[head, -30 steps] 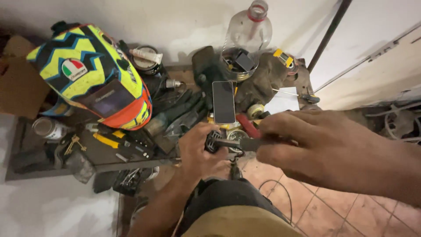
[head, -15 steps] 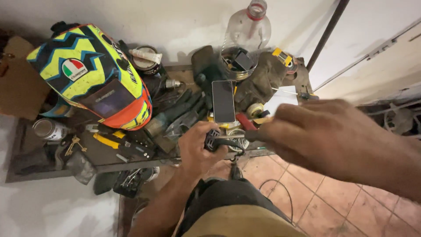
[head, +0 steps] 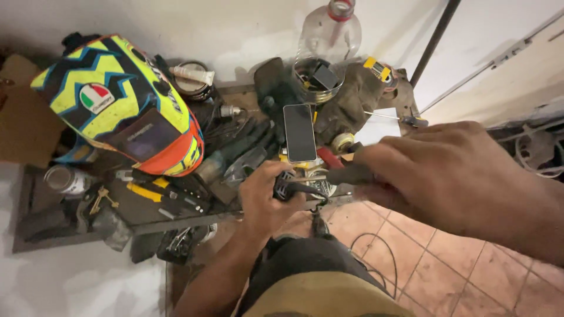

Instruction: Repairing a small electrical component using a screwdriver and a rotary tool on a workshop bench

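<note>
The helmet [head: 120,105] had a glossy, smooth painted shell; the phone [head: 299,132] showed a sleek glass face; the bottle [head: 329,32] was clear plastic; the floor [head: 446,258] was matt terracotta tile.

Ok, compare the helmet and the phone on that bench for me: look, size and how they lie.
The helmet is bulky and rounded, while the phone is a thin flat slab. The helmet is bright yellow, blue and orange with a zigzag pattern; the phone shows a plain grey face. The helmet fills the bench's left side; the phone lies near the middle, just beyond the left hand. Both rest among cluttered tools.
</note>
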